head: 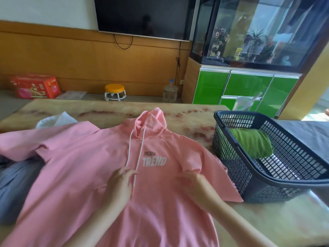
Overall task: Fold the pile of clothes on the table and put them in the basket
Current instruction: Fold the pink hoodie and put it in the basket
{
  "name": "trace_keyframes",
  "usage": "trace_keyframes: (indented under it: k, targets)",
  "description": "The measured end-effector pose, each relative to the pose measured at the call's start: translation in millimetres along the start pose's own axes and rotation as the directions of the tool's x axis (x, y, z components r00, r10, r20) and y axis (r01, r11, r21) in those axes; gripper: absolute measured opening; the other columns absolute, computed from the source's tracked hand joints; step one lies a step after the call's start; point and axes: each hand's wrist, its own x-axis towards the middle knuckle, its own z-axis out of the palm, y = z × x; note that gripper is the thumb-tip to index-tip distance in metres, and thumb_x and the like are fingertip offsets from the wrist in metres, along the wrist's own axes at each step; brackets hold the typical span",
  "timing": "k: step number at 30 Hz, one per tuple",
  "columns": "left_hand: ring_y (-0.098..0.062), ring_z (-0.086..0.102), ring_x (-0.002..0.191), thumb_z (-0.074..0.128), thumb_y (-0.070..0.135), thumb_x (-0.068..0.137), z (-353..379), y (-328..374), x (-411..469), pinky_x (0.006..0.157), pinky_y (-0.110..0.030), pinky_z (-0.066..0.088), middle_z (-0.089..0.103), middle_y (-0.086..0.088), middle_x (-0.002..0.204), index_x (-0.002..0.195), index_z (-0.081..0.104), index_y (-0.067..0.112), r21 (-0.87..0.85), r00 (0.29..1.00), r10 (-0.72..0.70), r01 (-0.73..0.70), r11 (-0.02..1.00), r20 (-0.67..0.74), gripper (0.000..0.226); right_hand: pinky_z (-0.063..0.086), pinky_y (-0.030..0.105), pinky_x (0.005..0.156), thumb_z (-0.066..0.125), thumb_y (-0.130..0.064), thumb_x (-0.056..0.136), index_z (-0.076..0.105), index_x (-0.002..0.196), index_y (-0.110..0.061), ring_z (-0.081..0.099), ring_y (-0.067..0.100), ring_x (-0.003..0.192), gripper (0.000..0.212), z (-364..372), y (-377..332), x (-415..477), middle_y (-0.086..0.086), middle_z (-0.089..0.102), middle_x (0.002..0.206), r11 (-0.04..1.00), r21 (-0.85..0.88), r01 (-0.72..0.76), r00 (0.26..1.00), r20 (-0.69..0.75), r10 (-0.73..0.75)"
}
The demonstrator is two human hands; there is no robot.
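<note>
Pink hoodie lies under both hands; left hand flat-fingered, right hand pinching its fabric.

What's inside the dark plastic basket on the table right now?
One folded green garment lies in the basket; the mesh floor beside it shows bare. Anything beneath the garment, or low behind the near wall, is hidden.

Head camera, facing forward-down, close above table.
</note>
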Motion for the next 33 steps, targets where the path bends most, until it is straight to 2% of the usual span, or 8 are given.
trace_keyframes:
  k: [5, 11, 14, 19, 22, 26, 31, 33]
  targets:
    - [-0.013, 0.046, 0.127, 0.051, 0.018, 0.093, 37, 74, -19, 0.104, -0.017, 0.028, 0.051, 0.005, 0.134, 0.134, 0.05, 0.02, -0.166, 0.964, 0.114, -0.075, 0.983, 0.239, 0.04, 0.048, 0.023, 0.068, 0.053, -0.01, 0.09, 0.068, 0.107, -0.016, 0.059, 0.011, 0.084, 0.023, -52, 16, 39, -0.002, 0.066, 0.104, 0.988, -0.007, -0.156, 0.913, -0.383, 0.141]
    - [-0.018, 0.032, 0.137, 0.019, 0.08, 0.071, 84, 121, -15, 0.111, -0.026, 0.025, 0.029, 0.002, 0.152, 0.15, 0.015, 0.019, -0.104, 0.9, 0.103, -0.065, 0.992, 0.423, 0.099, 0.052, 0.043, 0.085, 0.057, -0.028, 0.09, 0.046, 0.125, -0.009, 0.06, 0.029, 0.101, 0.041, -64, 53, 99, 0.012, 0.062, 0.113, 0.828, -0.188, -0.528, 0.849, -0.101, 0.519]
    - [-0.016, 0.029, 0.138, 0.041, 0.064, 0.084, 95, 124, -8, 0.111, -0.028, 0.025, 0.024, 0.006, 0.154, 0.151, 0.003, 0.026, -0.166, 0.939, 0.058, -0.001, 0.986, 0.338, 0.086, 0.052, 0.035, 0.077, 0.057, -0.022, 0.09, 0.058, 0.106, -0.007, 0.062, 0.026, 0.088, 0.022, -62, 54, 107, 0.01, 0.066, 0.102, 0.827, -0.289, -0.483, 0.876, -0.143, 0.462]
    - [-0.012, 0.017, 0.144, 0.027, 0.057, 0.074, 115, 125, 6, 0.113, -0.026, 0.013, 0.019, 0.007, 0.156, 0.147, 0.022, 0.031, -0.18, 0.947, 0.194, -0.15, 0.972, 0.256, 0.078, 0.039, 0.033, 0.069, 0.045, -0.001, 0.091, 0.059, 0.113, -0.008, 0.056, 0.031, 0.1, 0.027, -77, 48, 137, 0.012, 0.056, 0.115, 0.858, -0.447, -0.254, 0.913, -0.404, 0.059]
    - [-0.015, 0.013, 0.145, 0.04, 0.046, 0.09, 131, 136, 12, 0.114, -0.044, 0.013, 0.017, 0.002, 0.157, 0.149, 0.02, 0.025, -0.041, 0.899, 0.245, -0.247, 0.968, 0.363, 0.066, 0.046, 0.037, 0.065, 0.06, 0.003, 0.081, 0.066, 0.1, -0.006, 0.057, 0.032, 0.096, 0.022, -75, 52, 152, 0.012, 0.058, 0.106, 0.631, -0.75, -0.2, 0.911, -0.379, -0.161]
    - [-0.026, 0.001, 0.146, 0.003, 0.07, 0.065, 140, 141, 16, 0.108, -0.064, 0.003, 0.003, -0.001, 0.159, 0.15, 0.008, 0.025, 0.142, 0.802, 0.216, -0.348, 0.927, 0.558, 0.097, 0.027, 0.038, 0.11, 0.037, -0.01, 0.098, 0.048, 0.133, -0.006, 0.031, 0.03, 0.133, 0.038, -63, 68, 158, 0.013, 0.039, 0.142, 0.496, -0.833, -0.245, 0.966, -0.169, 0.194]
    - [-0.02, 0.06, 0.112, 0.025, 0.061, 0.078, 132, 136, 22, 0.092, -0.047, 0.045, 0.061, 0.002, 0.122, 0.116, 0.062, 0.033, 0.221, 0.89, 0.136, -0.252, 0.942, 0.436, 0.06, 0.01, 0.041, 0.118, 0.042, -0.014, 0.095, 0.029, 0.146, -0.012, 0.016, 0.028, 0.142, 0.052, -48, 75, 144, 0.009, 0.023, 0.154, 0.682, -0.722, -0.122, 0.988, -0.152, 0.017]
    - [-0.026, 0.054, 0.122, 0.028, 0.053, 0.083, 125, 122, 25, 0.095, -0.048, 0.046, 0.056, -0.004, 0.133, 0.129, 0.056, 0.028, 0.268, 0.915, 0.084, -0.202, 0.942, 0.396, 0.06, 0.013, 0.038, 0.117, 0.039, -0.021, 0.097, 0.03, 0.147, -0.015, 0.017, 0.026, 0.143, 0.05, -32, 70, 128, 0.006, 0.022, 0.155, 0.776, -0.63, -0.027, 0.996, -0.086, -0.035]
